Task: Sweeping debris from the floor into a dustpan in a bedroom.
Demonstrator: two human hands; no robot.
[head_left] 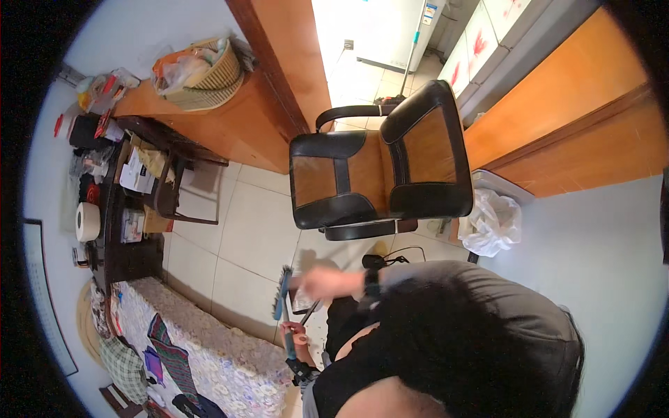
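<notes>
My left hand [296, 334] grips the grey and blue handle of a long-handled brush [283, 295], low in the middle of the head view. The brush head points up the picture, its dark bristles facing left. My right hand [326, 283], blurred and with a black band at the wrist, is just right of the brush head. A brownish blurred patch shows at its fingertips; whether it holds anything cannot be told. Below it, a shiny silvery object [304, 302] and a dark rod [311, 313] are partly hidden.
A brown and black office chair [339, 177] stands on the tiled floor ahead. A lined bin [491, 222] is by the right wall. On the left are a folding chair [188, 217], a cluttered dark desk [137, 261] and a floral-covered bed [209, 339]. A cable [413, 248] lies near the office chair.
</notes>
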